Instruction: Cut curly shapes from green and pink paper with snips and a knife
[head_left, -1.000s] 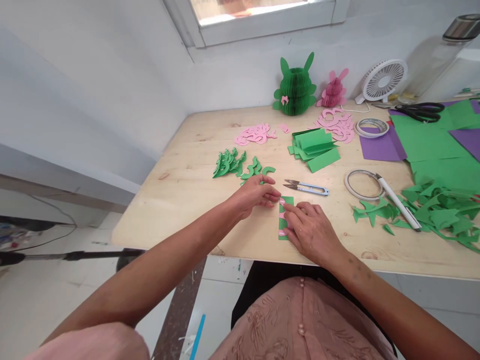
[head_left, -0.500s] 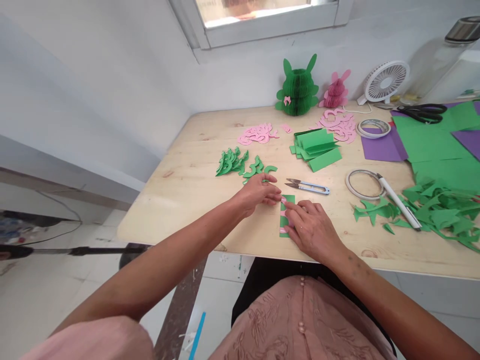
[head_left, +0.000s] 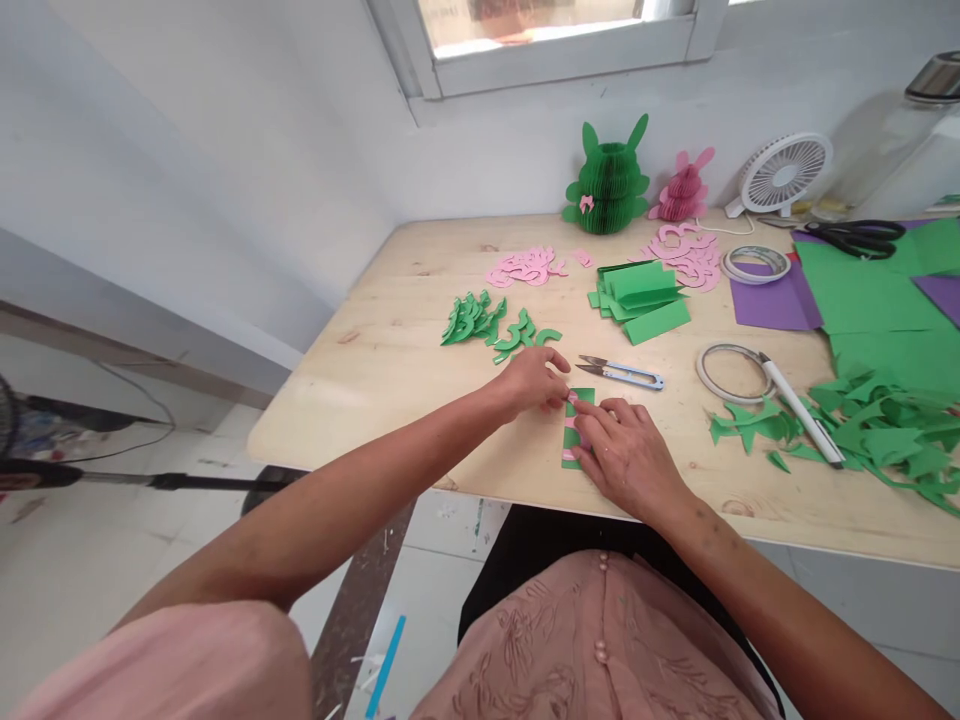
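Gently resting half-open right-hand fingers (head_left: 600,425) on a green rectangular paper strip with pink bands (head_left: 571,437), flat on the near worktop (head_left: 517,467); curling left-hand fingers (head_left: 553,386) by its far left corner, cannot tell whether gripping. Just beyond, seeing blue-handled metal snips (head_left: 604,374).

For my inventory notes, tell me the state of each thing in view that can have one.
Snips: blades open.
Scissors: lying down; blades unclear.
Fan: upright; running or not unclear.
Green paper bunny: upright.
Pink paper bunny: upright.
Green strip: flat, right hand on it.
Left hand: curled, at the strip's far end.
Folded green papers: heaped.
Pen: lying down.
Tape rolls: lying flat.
Green scraps: scattered.
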